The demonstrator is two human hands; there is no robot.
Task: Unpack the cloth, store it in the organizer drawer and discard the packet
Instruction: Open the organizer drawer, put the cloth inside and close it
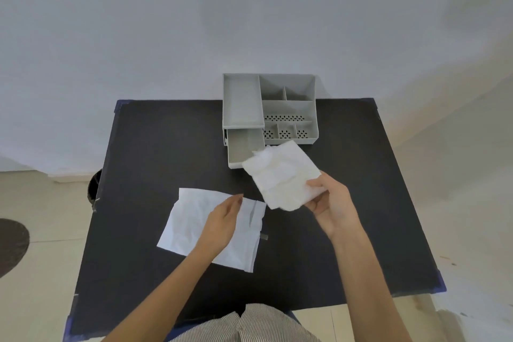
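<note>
A folded white cloth [280, 175] is held up above the table by my right hand [329, 203], which pinches its near right corner. The cloth's far edge overlaps the front of the pulled-out grey drawer [243, 148] of the organizer [241, 97]. The drawer looks empty inside. A flat, crinkled white packet [191, 219] lies on the black table [155, 147] in front of me. My left hand [222, 221] rests flat on the packet with fingers stretched out, holding nothing.
The grey organizer has several open compartments, some with perforated floors, and stands at the table's far edge against the white wall. A dark round bin [93, 187] shows on the floor beside the table's left edge. A dark round mat [11, 244] lies far left.
</note>
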